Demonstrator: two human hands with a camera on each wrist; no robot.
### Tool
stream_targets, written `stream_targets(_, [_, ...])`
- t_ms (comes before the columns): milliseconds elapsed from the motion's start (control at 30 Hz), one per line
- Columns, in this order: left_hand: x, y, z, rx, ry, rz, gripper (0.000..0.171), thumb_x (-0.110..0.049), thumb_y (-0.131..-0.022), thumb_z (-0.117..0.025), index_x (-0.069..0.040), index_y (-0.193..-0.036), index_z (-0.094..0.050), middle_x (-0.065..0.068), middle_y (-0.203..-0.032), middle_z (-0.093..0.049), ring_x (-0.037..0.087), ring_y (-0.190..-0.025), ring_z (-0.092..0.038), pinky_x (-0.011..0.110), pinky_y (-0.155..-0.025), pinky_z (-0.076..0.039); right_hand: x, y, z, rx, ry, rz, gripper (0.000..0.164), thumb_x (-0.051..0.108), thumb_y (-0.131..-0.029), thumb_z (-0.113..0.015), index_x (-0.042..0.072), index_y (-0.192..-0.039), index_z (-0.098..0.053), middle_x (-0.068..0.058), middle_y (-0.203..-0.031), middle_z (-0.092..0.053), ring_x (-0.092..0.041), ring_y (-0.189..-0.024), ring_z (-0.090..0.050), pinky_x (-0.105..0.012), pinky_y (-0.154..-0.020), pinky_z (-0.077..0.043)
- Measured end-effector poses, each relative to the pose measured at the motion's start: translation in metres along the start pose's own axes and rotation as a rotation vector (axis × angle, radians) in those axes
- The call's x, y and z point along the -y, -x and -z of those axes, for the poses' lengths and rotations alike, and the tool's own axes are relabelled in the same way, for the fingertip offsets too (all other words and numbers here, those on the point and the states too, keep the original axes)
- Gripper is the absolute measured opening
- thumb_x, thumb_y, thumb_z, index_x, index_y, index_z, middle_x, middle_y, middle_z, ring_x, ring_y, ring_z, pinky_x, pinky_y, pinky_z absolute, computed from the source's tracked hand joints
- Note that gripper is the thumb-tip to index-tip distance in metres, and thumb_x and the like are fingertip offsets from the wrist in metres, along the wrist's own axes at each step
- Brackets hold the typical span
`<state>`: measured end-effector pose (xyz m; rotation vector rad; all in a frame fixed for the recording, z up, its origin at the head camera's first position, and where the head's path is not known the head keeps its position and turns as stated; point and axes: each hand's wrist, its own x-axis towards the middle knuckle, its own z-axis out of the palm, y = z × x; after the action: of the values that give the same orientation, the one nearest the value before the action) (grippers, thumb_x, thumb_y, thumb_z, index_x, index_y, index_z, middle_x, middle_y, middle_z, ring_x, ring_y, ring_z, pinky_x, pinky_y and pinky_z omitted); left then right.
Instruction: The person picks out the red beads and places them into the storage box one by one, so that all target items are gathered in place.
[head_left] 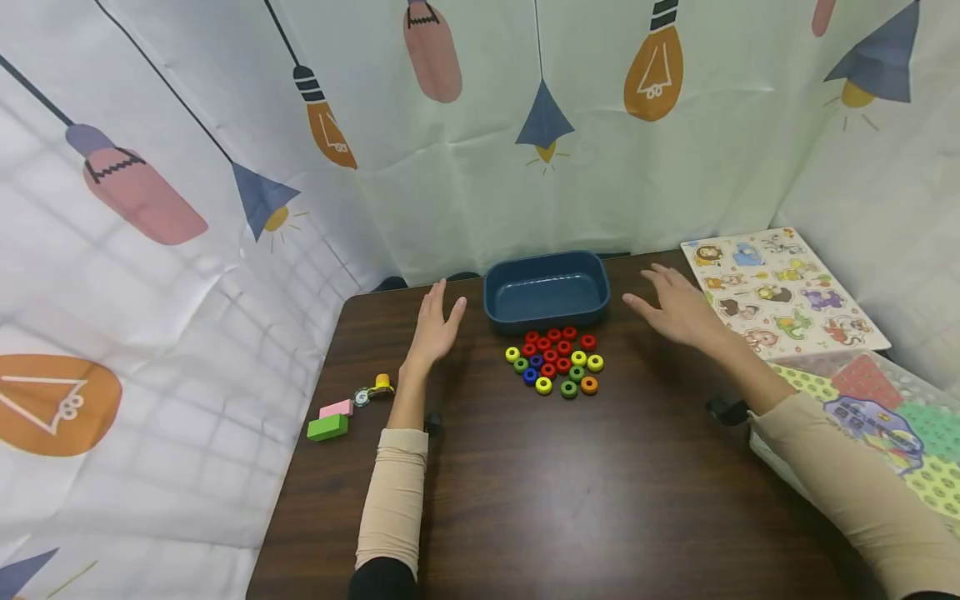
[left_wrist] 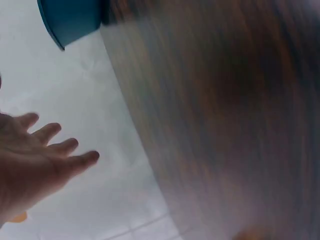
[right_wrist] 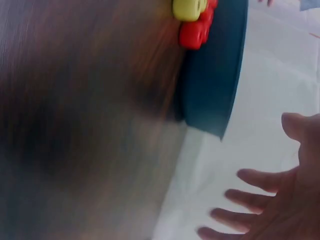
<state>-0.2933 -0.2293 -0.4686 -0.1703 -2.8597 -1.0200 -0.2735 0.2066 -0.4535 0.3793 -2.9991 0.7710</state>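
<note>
My left hand (head_left: pixel 435 327) is raised left of a dark blue plastic tray (head_left: pixel 547 320), fingers straight and thumb apart, holding nothing. On the tray's other side my right hand (head_left: pixel 677 307) hovers with its fingers spread, also holding nothing. Just in front of the tray lies a loose cluster of small rings; among them are red rings (head_left: pixel 588 342), yellow rings (head_left: pixel 543 386), green rings (head_left: pixel 569 389), blue rings (head_left: pixel 530 377) and an orange ring (head_left: pixel 589 385). The right wrist view shows a yellow ring (right_wrist: pixel 186 10) and a red ring (right_wrist: pixel 191 35) close against the tray's wall.
Left of my left forearm sit a green block (head_left: pixel 327 427), a pink block (head_left: pixel 336 409) and a small yellow toy (head_left: pixel 383 382). At the right are an animal picture board (head_left: pixel 783 292) and a clear box with colourful sheets (head_left: pixel 922 429). A patterned curtain (head_left: pixel 487 192) hangs behind the table.
</note>
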Motion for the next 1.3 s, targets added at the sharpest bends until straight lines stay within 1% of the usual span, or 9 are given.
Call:
stream_targets(100, [-0.008, -0.001, -0.009, -0.009, 0.187, 0.024, 0.073, -0.064, -0.098, -0.032, -0.029, -0.158, -0.009, 0.004, -0.164, -0.012, 0.03, -0.149, -0.011, 0.057, -0.118, -0.017, 0.004, 0.0, -0.008, 0.074, -0.106, -0.049, 0.081, 0.066, -0.094, -0.042, 0.002, -0.144, -0.044, -0.027, -0.148, -0.039, -0.046, -0.135, -0.035, -0.065, -0.106, -0.032])
stream_targets(267, [-0.024, -0.004, -0.026, 0.012, 0.51, 0.101, 0.072, -0.063, -0.097, -0.039, -0.031, -0.157, -0.015, -0.002, -0.162, -0.02, 0.023, -0.147, -0.021, 0.05, -0.118, -0.023, 0.01, -0.004, -0.03, 0.188, -0.249, -0.09, 0.056, 0.058, -0.094, -0.053, 0.013, -0.126, -0.063, -0.016, -0.116, -0.068, -0.034, -0.105, -0.064, -0.051, -0.084, -0.053])
stream_targets(367, [-0.029, -0.008, -0.035, 0.024, 0.694, 0.166, 0.071, -0.056, -0.099, -0.043, -0.025, -0.157, -0.017, -0.001, -0.16, -0.023, 0.02, -0.146, -0.024, 0.046, -0.119, -0.024, 0.014, -0.007, -0.044, 0.242, -0.377, -0.097, 0.045, 0.049, -0.095, -0.059, 0.014, -0.123, -0.066, -0.013, -0.105, -0.073, -0.025, -0.089, -0.07, -0.041, -0.073, -0.058])
stream_targets(567, [-0.032, -0.016, -0.049, -0.035, 1.015, 0.282, 0.064, -0.03, -0.103, -0.05, -0.016, -0.157, -0.018, 0.003, -0.16, -0.026, 0.02, -0.146, -0.025, 0.042, -0.12, -0.024, 0.019, -0.013, -0.068, 0.276, -0.585, -0.083, 0.041, 0.033, -0.096, -0.063, 0.008, -0.129, -0.063, -0.018, -0.118, -0.067, -0.023, -0.089, -0.072, -0.036, -0.074, -0.061])
stream_targets(700, [-0.032, -0.016, -0.058, -0.078, 1.128, 0.331, 0.063, -0.01, -0.101, -0.052, -0.012, -0.156, -0.022, 0.004, -0.159, -0.028, 0.02, -0.146, -0.026, 0.035, -0.118, -0.028, 0.022, -0.015, -0.076, 0.263, -0.629, -0.098, 0.034, 0.027, -0.095, -0.065, 0.009, -0.124, -0.066, -0.016, -0.116, -0.068, -0.021, -0.082, -0.073, -0.035, -0.07, -0.061])
stream_targets(833, [-0.034, -0.013, -0.066, -0.136, 1.212, 0.337, 0.064, 0.005, -0.097, -0.05, -0.009, -0.154, -0.026, 0.007, -0.159, -0.027, 0.021, -0.147, -0.024, 0.031, -0.116, -0.03, 0.023, -0.016, -0.082, 0.25, -0.67, -0.1, 0.03, 0.021, -0.094, -0.067, 0.007, -0.121, -0.068, -0.016, -0.11, -0.07, -0.022, -0.08, -0.073, -0.035, -0.068, -0.061])
stream_targets(967, [-0.035, -0.012, -0.071, -0.186, 1.266, 0.311, 0.066, 0.011, -0.094, -0.051, -0.009, -0.153, -0.028, 0.011, -0.158, -0.028, 0.021, -0.146, -0.026, 0.031, -0.115, -0.033, 0.021, -0.018, -0.088, 0.238, -0.736, -0.114, 0.027, 0.015, -0.092, -0.069, 0.006, -0.118, -0.069, -0.016, -0.107, -0.071, -0.024, -0.079, -0.073, -0.037, -0.067, -0.061])
stream_targets(1100, [-0.035, -0.012, -0.072, -0.198, 1.298, 0.313, 0.071, 0.017, -0.089, -0.052, -0.008, -0.152, -0.031, 0.012, -0.156, -0.032, 0.021, -0.145, -0.03, 0.033, -0.113, -0.037, 0.02, -0.017, -0.089, 0.237, -0.763, -0.121, 0.026, 0.01, -0.091, -0.069, 0.003, -0.116, -0.069, -0.018, -0.107, -0.071, -0.026, -0.078, -0.073, -0.039, -0.067, -0.061])
stream_targets(1300, [-0.038, -0.014, -0.069, -0.185, 1.311, 0.315, 0.073, 0.021, -0.087, -0.051, -0.009, -0.151, -0.032, 0.011, -0.155, -0.035, 0.022, -0.145, -0.029, 0.038, -0.113, -0.037, 0.02, -0.019, -0.073, 0.276, -0.738, -0.099, 0.026, 0.008, -0.091, -0.068, 0.002, -0.117, -0.069, -0.018, -0.109, -0.071, -0.03, -0.079, -0.073, -0.043, -0.07, -0.061])
